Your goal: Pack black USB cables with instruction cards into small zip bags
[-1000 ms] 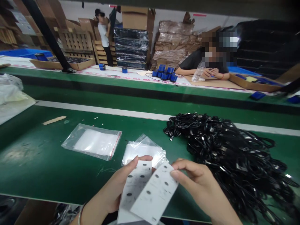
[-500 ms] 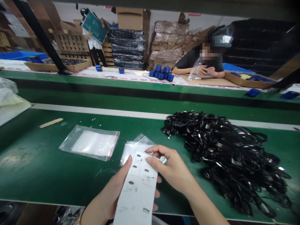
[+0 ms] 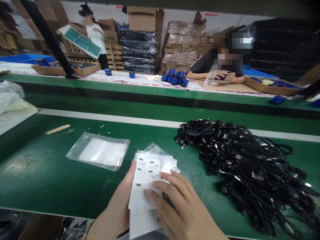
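A white printed leaflet with small dark drawings lies in my left hand, its thumb along the left edge and the other fingers hidden beneath. A second white layer shows below the printed part; whether it is a fold or another sheet I cannot tell. My right hand rests over the leaflet's right side, fingers apart and slightly bent, the tips on or just above the paper. Just beyond the leaflet are overlapping clear plastic bags. To their left lies a clear zip bag with white contents.
A large heap of black cables covers the right of the green table. A tan strip lies at left. Across the far bench, a seated person handles something beside several blue items; another person carries a green-and-white board.
My right hand has moved from pinching the leaflet's top right corner to lying lower across it, fingers spread. The leaflet's printed part now looks shorter. The standing person has lowered and tilted the board.
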The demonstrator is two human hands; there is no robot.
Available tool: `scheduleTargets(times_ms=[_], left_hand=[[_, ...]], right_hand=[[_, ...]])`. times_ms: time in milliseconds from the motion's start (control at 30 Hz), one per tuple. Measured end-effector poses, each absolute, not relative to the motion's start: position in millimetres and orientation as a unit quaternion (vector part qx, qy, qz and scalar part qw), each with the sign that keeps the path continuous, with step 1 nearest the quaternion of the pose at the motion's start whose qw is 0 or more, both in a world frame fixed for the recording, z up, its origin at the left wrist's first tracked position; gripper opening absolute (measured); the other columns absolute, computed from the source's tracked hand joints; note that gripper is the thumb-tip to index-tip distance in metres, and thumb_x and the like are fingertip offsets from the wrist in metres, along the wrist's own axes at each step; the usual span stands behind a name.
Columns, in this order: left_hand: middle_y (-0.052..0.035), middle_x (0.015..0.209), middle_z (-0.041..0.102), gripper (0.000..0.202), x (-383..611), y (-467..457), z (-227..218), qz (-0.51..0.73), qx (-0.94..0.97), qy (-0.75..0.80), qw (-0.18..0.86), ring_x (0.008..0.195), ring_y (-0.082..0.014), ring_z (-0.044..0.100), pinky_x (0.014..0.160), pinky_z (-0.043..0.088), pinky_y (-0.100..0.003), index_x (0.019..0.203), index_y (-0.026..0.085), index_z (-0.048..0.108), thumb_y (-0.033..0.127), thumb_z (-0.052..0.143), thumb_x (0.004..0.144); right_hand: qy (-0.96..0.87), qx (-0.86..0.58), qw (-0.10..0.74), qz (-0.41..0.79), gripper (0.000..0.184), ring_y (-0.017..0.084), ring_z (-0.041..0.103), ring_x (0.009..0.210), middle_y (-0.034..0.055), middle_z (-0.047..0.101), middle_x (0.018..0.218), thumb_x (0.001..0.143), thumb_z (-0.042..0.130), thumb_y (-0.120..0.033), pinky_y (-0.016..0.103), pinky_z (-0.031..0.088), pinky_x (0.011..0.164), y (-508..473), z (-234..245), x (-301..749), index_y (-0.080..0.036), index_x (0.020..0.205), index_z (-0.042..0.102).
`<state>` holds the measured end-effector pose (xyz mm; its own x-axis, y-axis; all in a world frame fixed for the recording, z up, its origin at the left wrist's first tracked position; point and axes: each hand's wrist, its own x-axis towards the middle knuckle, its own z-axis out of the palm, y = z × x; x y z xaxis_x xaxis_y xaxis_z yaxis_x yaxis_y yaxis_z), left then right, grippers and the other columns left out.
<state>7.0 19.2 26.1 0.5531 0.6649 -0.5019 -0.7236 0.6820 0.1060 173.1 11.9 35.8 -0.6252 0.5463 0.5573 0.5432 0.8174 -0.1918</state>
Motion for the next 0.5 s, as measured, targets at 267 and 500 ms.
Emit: scheduleTargets(times_ms=[267,500], left_hand=[[-0.0139,0.083,0.072,0.061,13,15,24,0.395,-0.095,0.265,0.875,0.073,-0.0208,0.068,0.070,0.046,-0.027,0.121,0.002,0.055,0.053,0.035,0.092],[-0.0117,0.078,0.069,0.068,13,14,20,0.378,-0.089,0.197,0.900,0.072,-0.0197,0.065,0.073,0.045,-0.028,0.101,0.002,0.066,0.061,0.037,0.087]], right_hand=[[-0.775,-0.343,0.529,0.040,0.029,0.016,0.061,0.076,-0.0021,0.068,0.070,0.094,0.049,-0.023,0.036,0.046,0.088,4,1,141,-0.024,0.072,0.067],[-0.748,-0.340,0.560,0.103,0.037,0.015,0.062,0.069,-0.0026,0.063,0.062,0.094,0.050,-0.031,0.036,0.048,0.080,0,-4,143,-0.025,0.059,0.063]])
